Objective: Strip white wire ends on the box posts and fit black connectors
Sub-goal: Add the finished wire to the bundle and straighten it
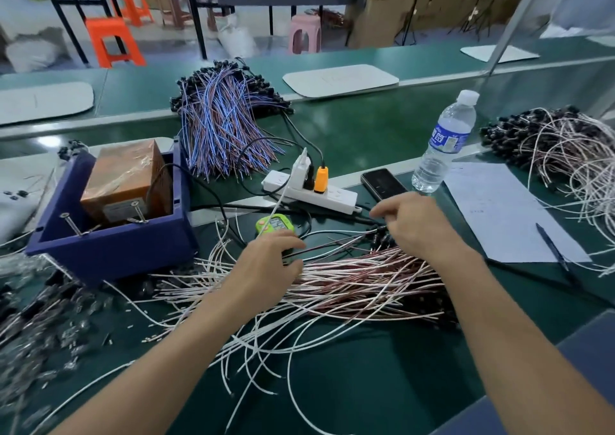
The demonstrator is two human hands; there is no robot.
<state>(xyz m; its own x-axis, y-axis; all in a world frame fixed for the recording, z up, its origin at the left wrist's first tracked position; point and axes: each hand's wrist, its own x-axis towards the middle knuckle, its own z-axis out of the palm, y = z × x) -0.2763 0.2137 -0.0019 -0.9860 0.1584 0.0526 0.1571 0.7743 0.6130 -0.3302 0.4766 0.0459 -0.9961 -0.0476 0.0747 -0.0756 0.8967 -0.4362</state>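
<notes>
Blue plastic forms the box (109,245) at our left, with two metal posts (71,223) leaning from its near rim and loose black connectors (50,305) scattered on the green mat in front of it. Our left hand (269,261) reaches forward palm down over the near end of the white wire bundle (349,278), fingers bent towards the strands and thumb tucked below; we cannot tell whether it pinches a wire. A green timer (274,225) sits just beyond its fingertips. Our right hand (416,225) hovers over the bundle's far, connector-tipped end, index finger stretched leftwards, the others curled down and hidden, so we cannot tell its grip. Further right lie a water bottle (444,145), a paper sheet (499,211) and a pen (552,248).
</notes>
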